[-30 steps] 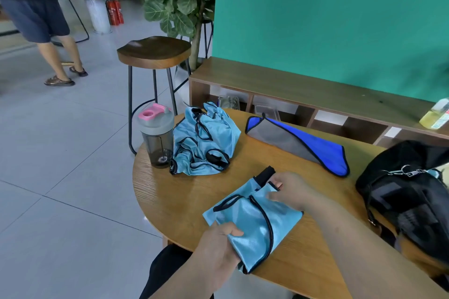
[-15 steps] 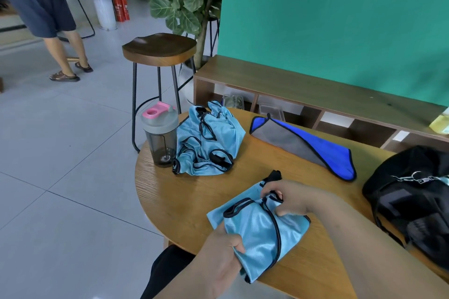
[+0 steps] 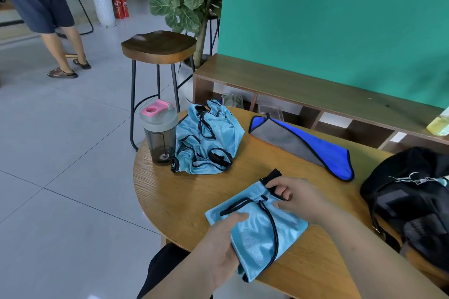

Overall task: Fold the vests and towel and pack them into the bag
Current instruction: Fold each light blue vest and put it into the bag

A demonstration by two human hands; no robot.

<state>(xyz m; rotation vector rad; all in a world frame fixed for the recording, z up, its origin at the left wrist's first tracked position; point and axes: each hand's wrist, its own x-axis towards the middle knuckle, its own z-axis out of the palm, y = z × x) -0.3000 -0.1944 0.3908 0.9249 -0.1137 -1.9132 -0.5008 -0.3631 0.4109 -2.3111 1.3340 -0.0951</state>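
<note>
Seen from the head, the left hand [image 3: 218, 245] grips the near edge of the folded vest [image 3: 260, 230] on the table [image 3: 179, 201], thumb on top. The right hand [image 3: 300, 198] pinches the vest's far black-trimmed corner with curled fingers. The crumpled vest [image 3: 209, 138], towel [image 3: 303, 143] and bag [image 3: 413, 204] lie beyond.

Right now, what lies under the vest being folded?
Under the folded vest only the wooden table shows; the left hand grips its edge, fingers beneath covered.
</note>
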